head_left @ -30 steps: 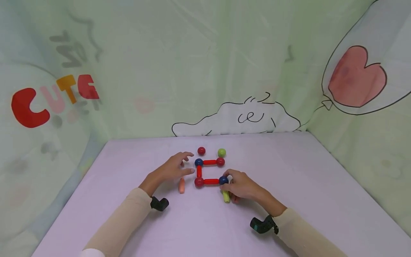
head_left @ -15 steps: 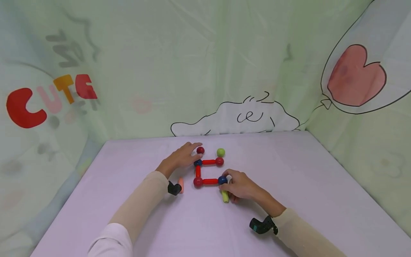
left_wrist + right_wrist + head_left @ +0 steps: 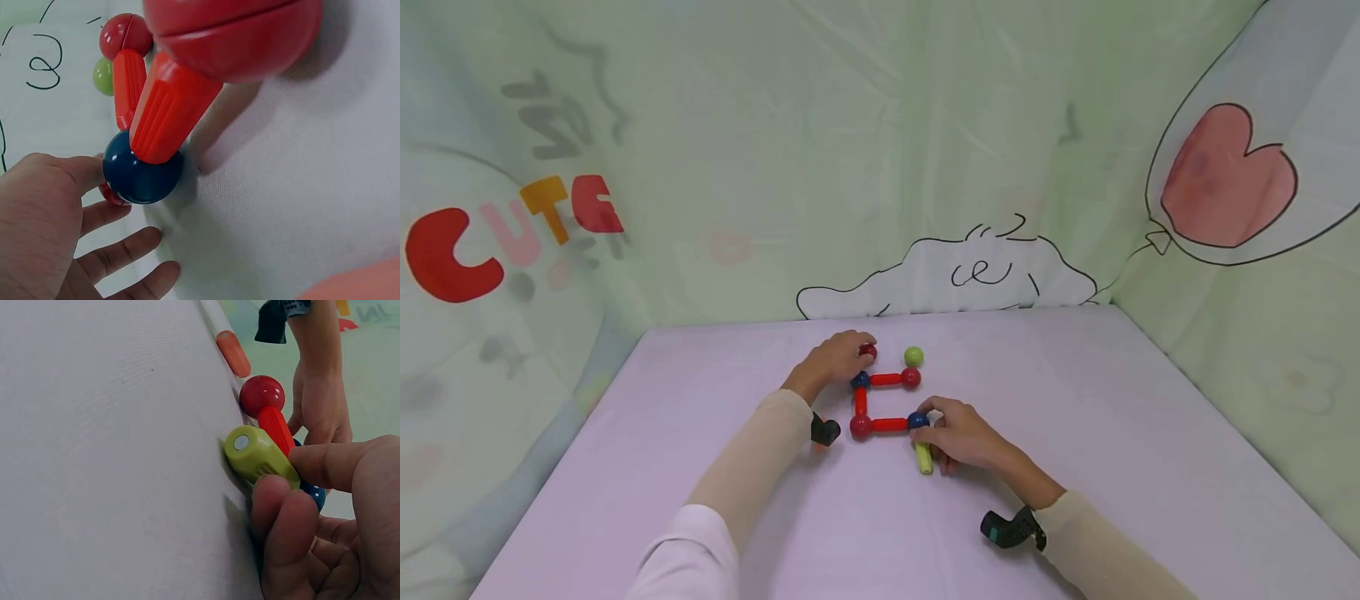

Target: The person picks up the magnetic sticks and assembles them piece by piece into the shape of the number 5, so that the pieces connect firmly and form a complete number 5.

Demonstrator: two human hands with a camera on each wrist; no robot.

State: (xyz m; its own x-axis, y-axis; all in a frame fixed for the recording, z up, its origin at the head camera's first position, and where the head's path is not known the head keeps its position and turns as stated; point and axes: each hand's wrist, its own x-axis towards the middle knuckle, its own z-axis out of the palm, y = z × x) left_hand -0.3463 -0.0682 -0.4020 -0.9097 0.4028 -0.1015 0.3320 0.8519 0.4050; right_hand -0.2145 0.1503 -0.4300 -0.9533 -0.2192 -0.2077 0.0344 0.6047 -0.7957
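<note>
Red rods (image 3: 890, 425) join red and blue balls into a three-sided figure on the table. My right hand (image 3: 964, 432) pinches its front-right blue ball (image 3: 917, 421). From that ball a yellow-green rod (image 3: 256, 453) points toward me, its end showing a silver disc in the right wrist view. My left hand (image 3: 833, 360) reaches past the back-left blue ball (image 3: 142, 167). Its thumb and forefinger pinch a loose red ball (image 3: 869, 351) behind the figure, mostly hidden by the blue ball in the left wrist view.
A green ball (image 3: 913, 357) lies behind the figure's back-right red ball (image 3: 911, 377). Left of the figure is an orange rod (image 3: 233, 354), largely covered by the left wrist camera (image 3: 825, 431) in the head view. A printed curtain (image 3: 737, 167) hangs behind the table.
My left hand has moved right and away from me, from beside the figure to the loose red ball, and its fingers have closed there. My right hand keeps its hold.
</note>
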